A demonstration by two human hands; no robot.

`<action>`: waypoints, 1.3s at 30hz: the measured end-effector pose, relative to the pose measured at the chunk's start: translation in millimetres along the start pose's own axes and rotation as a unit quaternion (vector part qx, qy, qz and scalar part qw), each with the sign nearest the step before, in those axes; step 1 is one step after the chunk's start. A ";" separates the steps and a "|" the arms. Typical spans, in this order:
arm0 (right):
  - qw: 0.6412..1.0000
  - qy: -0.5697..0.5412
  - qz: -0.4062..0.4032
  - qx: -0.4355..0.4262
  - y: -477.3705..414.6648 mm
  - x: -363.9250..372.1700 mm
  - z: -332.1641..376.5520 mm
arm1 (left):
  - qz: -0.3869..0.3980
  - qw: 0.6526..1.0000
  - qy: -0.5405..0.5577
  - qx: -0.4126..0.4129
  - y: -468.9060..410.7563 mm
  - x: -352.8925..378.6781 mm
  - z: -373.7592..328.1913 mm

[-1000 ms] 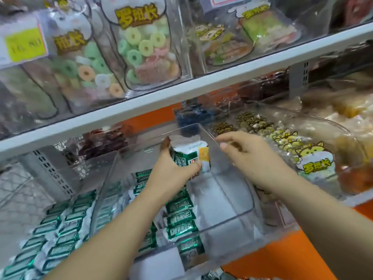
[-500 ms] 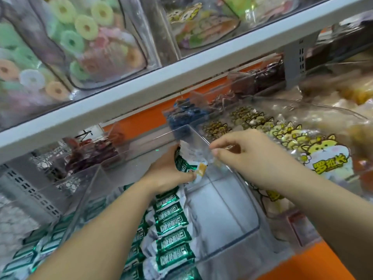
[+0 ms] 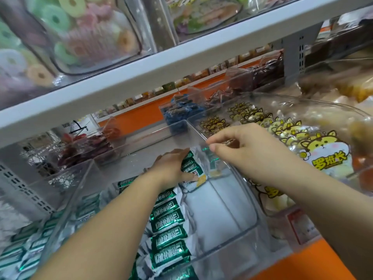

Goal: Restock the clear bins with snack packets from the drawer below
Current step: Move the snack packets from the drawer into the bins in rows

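A clear bin (image 3: 238,235) stands on the lower shelf in front of me. A row of green-and-white snack packets (image 3: 168,229) lies along its left half; the right half shows the bare bottom. My left hand (image 3: 171,168) reaches into the bin and grips a small stack of the same packets (image 3: 194,171), low at the far end of the row. My right hand (image 3: 240,147) hovers over the bin's right wall with its fingers curled; I cannot tell whether it pinches the wall's rim.
Another clear bin (image 3: 30,253) of green packets sits to the left. A bin with yellow cartoon bags (image 3: 314,150) stands to the right. Bins of blue (image 3: 179,114) and red (image 3: 86,146) sweets sit behind. A white shelf edge (image 3: 141,77) with candy-ring bags hangs overhead.
My left hand has lowered the stack of packets from above the bin down to the far end of the row. My right hand stayed by the right wall. The camera tilted down.
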State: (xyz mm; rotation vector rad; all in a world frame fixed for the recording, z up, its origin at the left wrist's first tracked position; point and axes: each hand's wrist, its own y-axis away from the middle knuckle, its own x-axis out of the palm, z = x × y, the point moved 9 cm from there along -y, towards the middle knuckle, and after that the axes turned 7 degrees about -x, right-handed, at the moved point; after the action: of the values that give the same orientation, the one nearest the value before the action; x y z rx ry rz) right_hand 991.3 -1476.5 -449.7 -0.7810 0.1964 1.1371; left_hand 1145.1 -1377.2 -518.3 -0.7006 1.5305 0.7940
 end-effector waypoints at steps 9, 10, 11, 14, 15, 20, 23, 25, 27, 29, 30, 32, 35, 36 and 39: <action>1.000 0.003 -0.005 -0.006 -2.3 1.0 -3.6 | 0.027 0.997 -0.035 -0.069 4.5 -7.9 19.5; 1.000 0.002 -0.006 -0.006 -2.5 1.2 -4.1 | 0.033 0.996 -0.050 -0.066 4.3 -4.2 19.1; 1.000 0.002 -0.006 -0.007 -2.4 1.3 -4.4 | 0.036 0.996 -0.060 -0.060 4.1 -1.5 17.5; 1.000 -0.001 -0.004 -0.006 -2.0 1.7 -5.4 | 0.054 0.996 -0.054 -0.053 3.1 1.7 12.6; 1.000 -0.002 -0.006 -0.005 -1.9 1.3 -5.2 | 0.060 0.996 -0.049 -0.054 2.6 2.1 12.0; 0.999 0.028 -0.022 -0.011 -2.4 -1.8 -1.0 | 0.054 0.995 -0.039 -0.077 1.9 0.5 15.5; 0.998 0.055 -0.039 -0.008 0.1 -2.8 2.7 | 0.004 0.995 -0.025 -0.092 14.8 -14.1 16.9; 0.993 0.098 -0.066 -0.026 6.8 -8.1 13.9 | -0.055 0.995 0.012 -0.081 37.9 -32.1 8.9; 0.983 0.147 -0.090 -0.066 17.6 -13.9 34.1 | -0.134 0.989 0.042 -0.054 77.4 -52.3 -6.6; 0.976 0.159 -0.094 -0.116 30.3 -18.0 58.5 | -0.213 0.974 0.078 -0.025 127.6 -66.6 -23.1; 0.974 0.157 -0.090 -0.136 37.3 -18.7 69.5 | -0.244 0.965 0.099 -0.009 154.8 -69.1 -30.5; 0.971 0.160 -0.073 -0.163 54.6 -16.4 88.4 | -0.281 0.949 0.143 0.024 204.1 -64.2 -39.4; 0.964 0.161 -0.049 -0.207 96.1 1.1 107.4 | -0.304 0.937 0.156 0.069 261.5 -41.3 -41.3; 0.962 0.163 -0.024 -0.218 113.1 13.3 109.4 | -0.305 0.937 0.149 0.082 275.9 -31.8 -40.1; 0.948 0.192 0.100 -0.232 160.6 61.7 97.6 | -0.262 0.952 0.108 0.113 302.4 9.4 -29.9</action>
State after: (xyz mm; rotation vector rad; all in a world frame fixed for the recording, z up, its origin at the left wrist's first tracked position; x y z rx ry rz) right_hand 855.5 -1336.8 -484.2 -1.4315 0.3451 1.2303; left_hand 882.7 -1224.9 -498.7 -0.9882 1.4976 0.1426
